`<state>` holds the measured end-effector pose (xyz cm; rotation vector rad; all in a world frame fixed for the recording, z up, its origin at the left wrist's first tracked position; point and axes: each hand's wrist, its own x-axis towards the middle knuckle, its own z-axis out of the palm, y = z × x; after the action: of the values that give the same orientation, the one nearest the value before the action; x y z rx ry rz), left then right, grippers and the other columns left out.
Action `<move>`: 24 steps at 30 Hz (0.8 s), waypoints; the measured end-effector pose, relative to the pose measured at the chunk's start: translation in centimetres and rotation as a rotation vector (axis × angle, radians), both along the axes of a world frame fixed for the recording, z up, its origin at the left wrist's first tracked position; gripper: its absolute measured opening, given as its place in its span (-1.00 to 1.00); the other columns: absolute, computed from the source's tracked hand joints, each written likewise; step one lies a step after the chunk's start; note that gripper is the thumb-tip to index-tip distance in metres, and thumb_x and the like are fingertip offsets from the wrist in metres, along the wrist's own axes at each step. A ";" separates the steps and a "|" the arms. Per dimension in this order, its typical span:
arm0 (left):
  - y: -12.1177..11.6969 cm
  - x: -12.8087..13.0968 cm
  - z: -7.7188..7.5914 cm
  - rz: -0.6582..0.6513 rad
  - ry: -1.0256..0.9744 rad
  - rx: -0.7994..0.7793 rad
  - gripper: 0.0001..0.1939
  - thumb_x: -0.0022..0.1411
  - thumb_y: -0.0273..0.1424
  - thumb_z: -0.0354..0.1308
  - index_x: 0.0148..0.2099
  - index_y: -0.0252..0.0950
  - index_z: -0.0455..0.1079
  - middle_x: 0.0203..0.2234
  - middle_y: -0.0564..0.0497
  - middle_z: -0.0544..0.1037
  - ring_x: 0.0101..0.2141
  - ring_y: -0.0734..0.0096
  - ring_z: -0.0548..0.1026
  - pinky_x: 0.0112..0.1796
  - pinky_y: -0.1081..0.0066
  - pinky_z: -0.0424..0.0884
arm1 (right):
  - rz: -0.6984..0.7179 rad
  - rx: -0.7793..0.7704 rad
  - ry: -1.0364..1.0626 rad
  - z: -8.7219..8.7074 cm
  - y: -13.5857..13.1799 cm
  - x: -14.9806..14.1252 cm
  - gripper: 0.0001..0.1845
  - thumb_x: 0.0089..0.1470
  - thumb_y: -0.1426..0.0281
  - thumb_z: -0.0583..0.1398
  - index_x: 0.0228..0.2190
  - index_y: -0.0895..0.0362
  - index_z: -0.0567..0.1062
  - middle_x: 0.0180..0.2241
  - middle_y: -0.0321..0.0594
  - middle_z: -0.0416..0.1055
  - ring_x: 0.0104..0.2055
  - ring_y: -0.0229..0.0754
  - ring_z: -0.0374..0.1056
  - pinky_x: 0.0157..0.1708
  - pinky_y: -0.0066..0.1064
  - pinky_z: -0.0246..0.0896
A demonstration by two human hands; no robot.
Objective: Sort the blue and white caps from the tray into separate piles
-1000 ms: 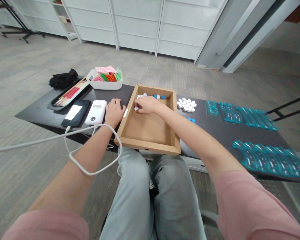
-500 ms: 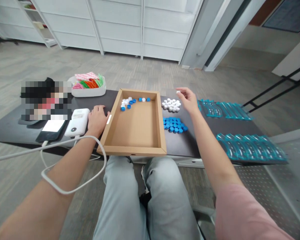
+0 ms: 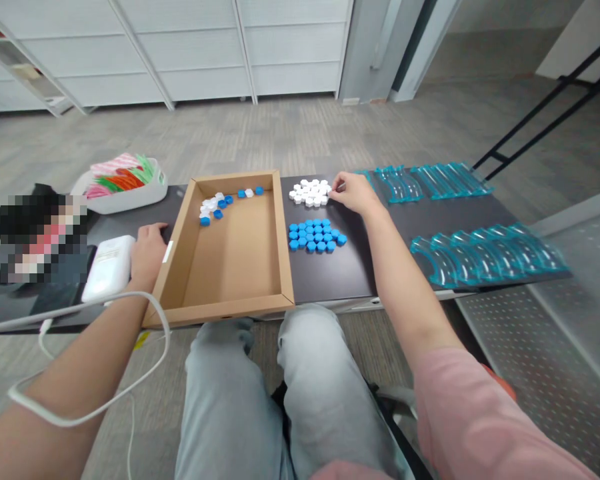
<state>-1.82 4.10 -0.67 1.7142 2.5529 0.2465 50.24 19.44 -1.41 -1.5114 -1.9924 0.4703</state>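
A cardboard tray point(image 3: 279, 267) lies on the dark table point(image 3: 340, 277) with a few white and blue hexagon pieces point(image 3: 215, 203) in its far left corner. Right of the tray sit a cluster of white hexagon pieces point(image 3: 310, 192) and a cluster of blue hexagon pieces point(image 3: 315, 235). My right hand point(image 3: 353, 193) rests at the right edge of the white cluster, fingers pinched on a white piece. My left hand point(image 3: 147, 250) lies curled on the table against the tray's left wall, holding nothing I can make out.
A white power bank point(image 3: 107, 267) with a white cable point(image 3: 80, 407) lies left of my left hand. A white tub of coloured strips point(image 3: 125, 180) stands at the back left. Rows of teal curved plastic pieces point(image 3: 480, 257) point(image 3: 425, 180) fill the table's right side.
My right hand went from the tray's far left corner over to the white cluster and came down at its right edge. The view swung to the right. My left hand stayed put.
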 end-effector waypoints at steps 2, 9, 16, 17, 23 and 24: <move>0.0 -0.2 0.0 0.000 0.012 -0.009 -0.34 0.61 -0.41 0.10 0.61 -0.60 0.41 0.50 -0.58 0.47 0.49 -0.38 0.53 0.49 -0.17 0.47 | 0.024 -0.011 -0.022 -0.1 0.1 -0.1 -0.81 0.17 0.36 0.52 -0.28 0.01 0.61 -0.20 -0.11 0.75 0.00 0.14 0.70 0.14 -0.04 0.61; 0.1 -0.5 0.1 -0.009 0.035 -0.030 -0.32 0.61 -0.37 0.08 0.61 -0.62 0.40 0.48 -0.59 0.49 0.45 -0.36 0.56 0.47 -0.16 0.50 | -0.054 0.052 0.028 -0.1 0.5 0.1 -0.93 0.35 0.34 0.40 -0.14 0.02 0.65 -0.09 -0.03 0.75 -0.03 0.13 0.65 0.11 -0.03 0.57; -0.1 0.1 0.1 -0.008 -0.005 -0.002 -0.35 0.64 -0.38 0.02 0.60 -0.59 0.41 0.50 -0.57 0.46 0.46 -0.33 0.54 0.50 -0.13 0.44 | -0.009 0.075 0.016 0.3 0.1 -0.6 -0.83 0.43 0.22 0.40 -0.06 0.03 0.65 -0.06 -0.01 0.72 -0.07 0.12 0.58 0.12 -0.03 0.53; -0.1 0.1 0.0 -0.010 -0.009 0.003 -0.35 0.64 -0.37 0.02 0.60 -0.57 0.41 0.50 -0.56 0.46 0.46 -0.32 0.53 0.51 -0.12 0.43 | 0.005 0.081 0.016 0.3 -0.3 -1.0 -0.82 0.44 0.20 0.40 -0.06 0.02 0.65 -0.06 -0.02 0.71 -0.07 0.11 0.58 0.12 -0.04 0.53; -0.1 -0.2 -0.9 -0.032 -0.038 0.059 -0.39 0.66 -0.35 0.06 0.59 -0.51 0.45 0.50 -0.55 0.47 0.47 -0.34 0.52 0.49 -0.13 0.42 | 0.084 0.151 0.121 1.2 -3.1 -5.5 -0.68 0.50 0.01 0.35 -0.02 -0.01 0.66 -0.06 -0.08 0.70 -0.05 0.09 0.57 0.07 -0.09 0.52; -0.1 -0.2 -1.0 -0.036 -0.038 0.068 -0.40 0.66 -0.35 0.06 0.58 -0.50 0.46 0.49 -0.55 0.47 0.45 -0.34 0.53 0.48 -0.13 0.43 | 0.102 0.170 0.129 1.6 -3.3 -6.6 -0.67 0.52 0.01 0.33 -0.01 -0.01 0.67 -0.06 -0.07 0.70 -0.04 0.09 0.57 0.07 -0.09 0.51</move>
<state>-1.99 3.99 -1.69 1.7585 2.5122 0.3647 43.59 16.11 0.16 -1.2503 -1.9619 0.4167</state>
